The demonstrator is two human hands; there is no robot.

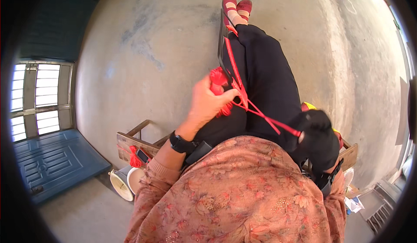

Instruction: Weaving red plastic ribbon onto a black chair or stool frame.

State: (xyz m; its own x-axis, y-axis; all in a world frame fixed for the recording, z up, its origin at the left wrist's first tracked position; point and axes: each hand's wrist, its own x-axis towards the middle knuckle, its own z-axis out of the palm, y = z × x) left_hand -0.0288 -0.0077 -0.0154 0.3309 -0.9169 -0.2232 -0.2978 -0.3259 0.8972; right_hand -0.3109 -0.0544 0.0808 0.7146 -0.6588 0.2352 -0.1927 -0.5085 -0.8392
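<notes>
Holding the red cord [265, 117] between well-separated hands: pinching with the left hand [207, 103], apparently gripping with the blurred, dark-covered right hand [318, 135]. Likely handling as light, pliable and slippery; calling for a pinch close to the crossing beside the left thumb. Showing bright red, narrow and flat-looking, bunching in loops at the left palm. Extending forward of the left hand beside a black frame [220, 47]; lying above dark trousers [273, 69].

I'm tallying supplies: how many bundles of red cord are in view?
2. One bundle is in the left hand; the other bundle is at the left end of the wooden bench. The body may hide more.
</notes>
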